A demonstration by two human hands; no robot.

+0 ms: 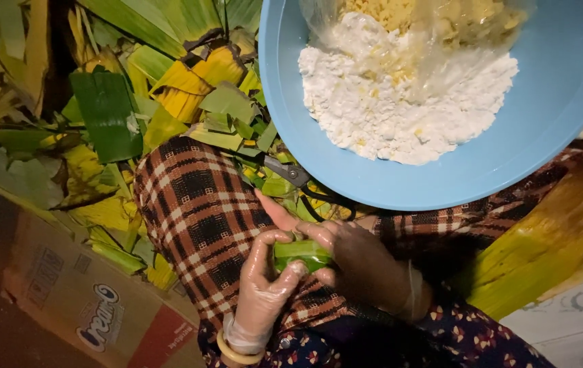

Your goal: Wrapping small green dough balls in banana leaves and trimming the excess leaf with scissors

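Note:
Both my hands hold a small folded green leaf parcel (pixel 303 253) over my lap. My left hand (pixel 264 286), in a clear plastic glove with a pale bangle at the wrist, presses its fingertips on the parcel's near end. My right hand (pixel 356 259) wraps around the parcel from the right, thumb pointing up-left. A blue basin (pixel 510 163) sits just beyond the hands, holding white grated filling (pixel 387 116) and yellow filling (pixel 387 13) under a clear plastic bag.
A heap of green and yellow banana leaf pieces (pixel 169 88) covers the upper left. Black scissors (pixel 298 176) lie at the basin's edge. Brown checked cloth (pixel 196 211) covers my knee. A cardboard box (pixel 94 300) lies lower left, a large leaf (pixel 550 238) at right.

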